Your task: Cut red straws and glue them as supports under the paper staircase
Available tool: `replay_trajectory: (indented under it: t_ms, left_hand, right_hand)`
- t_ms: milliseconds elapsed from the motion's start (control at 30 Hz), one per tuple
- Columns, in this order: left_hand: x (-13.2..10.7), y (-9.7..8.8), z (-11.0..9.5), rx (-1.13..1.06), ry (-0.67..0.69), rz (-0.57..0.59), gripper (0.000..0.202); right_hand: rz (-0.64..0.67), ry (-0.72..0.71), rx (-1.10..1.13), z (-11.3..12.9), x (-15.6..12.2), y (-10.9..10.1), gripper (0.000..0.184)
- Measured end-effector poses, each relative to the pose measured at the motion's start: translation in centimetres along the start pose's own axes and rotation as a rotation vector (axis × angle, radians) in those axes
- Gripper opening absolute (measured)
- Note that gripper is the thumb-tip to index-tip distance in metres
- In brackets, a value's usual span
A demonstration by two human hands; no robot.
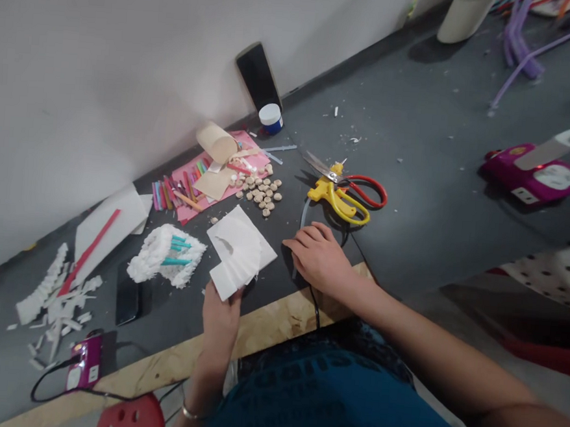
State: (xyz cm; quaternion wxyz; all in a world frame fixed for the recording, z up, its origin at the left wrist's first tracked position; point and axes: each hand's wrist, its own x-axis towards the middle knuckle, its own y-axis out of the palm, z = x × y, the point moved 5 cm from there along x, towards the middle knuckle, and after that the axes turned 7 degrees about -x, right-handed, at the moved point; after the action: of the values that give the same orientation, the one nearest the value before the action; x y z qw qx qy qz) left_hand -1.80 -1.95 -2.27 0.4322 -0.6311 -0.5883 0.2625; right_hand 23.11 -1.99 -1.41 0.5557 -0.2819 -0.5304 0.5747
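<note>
My left hand (222, 310) is closed on the lower edge of a white card piece (238, 252) with fan-like steps and a curved slit. Palm down, my right hand (321, 258) rests on the dark table, fingers stretched out and holding nothing I can see. Just beyond it lie a yellow glue gun (322, 189), with a pale glue stick, and scissors (359, 199) with red and yellow handles, the two overlapping. Left of the card piece sits a fluffy white model (165, 256) with teal sticks across its opening.
Small wooden discs (262, 192), coloured sticks (179, 186) and a cardboard tube (216, 142) lie near pink paper. A phone (259, 75) leans on the wall behind a small jar (271, 118). White scraps (58, 308) and purple power sockets (84, 359) are at left.
</note>
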Motion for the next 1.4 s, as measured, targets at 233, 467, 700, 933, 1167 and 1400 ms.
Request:
replay_trajectory:
  t_ms: [233,467,700,933,1167,1400]
  left_hand:
    - [-0.7,0.3,1.4,-0.021,0.006,-0.058,0.04]
    - [-1.3,-0.3,0.6,-0.094,-0.077,-0.119,0.034]
    - [-1.4,-2.4,-0.7,-0.198,-0.21,-0.233,0.03]
    - [-1.3,-3.6,-2.4,-0.332,-0.26,-0.306,0.033]
    - [-1.2,-3.1,-1.8,-0.424,-0.302,-0.287,0.034]
    - [-0.7,-2.4,-1.0,-0.452,-0.304,-0.323,0.032]
  right_hand:
    - [-0.005,0.004,-0.045,1.6,1.0,0.0,0.029]
    - [0.028,0.001,0.126,3.8,0.2,0.8,0.025]
    - [0.019,0.134,0.594,4.4,0.1,0.2,0.019]
    - [-0.073,0.176,0.723,4.6,1.4,-1.7,0.014]
    - [-0.248,0.051,0.627,5.4,2.2,-4.3,0.013]
    - [-0.294,0.021,0.545,5.5,1.9,-4.5,0.014]
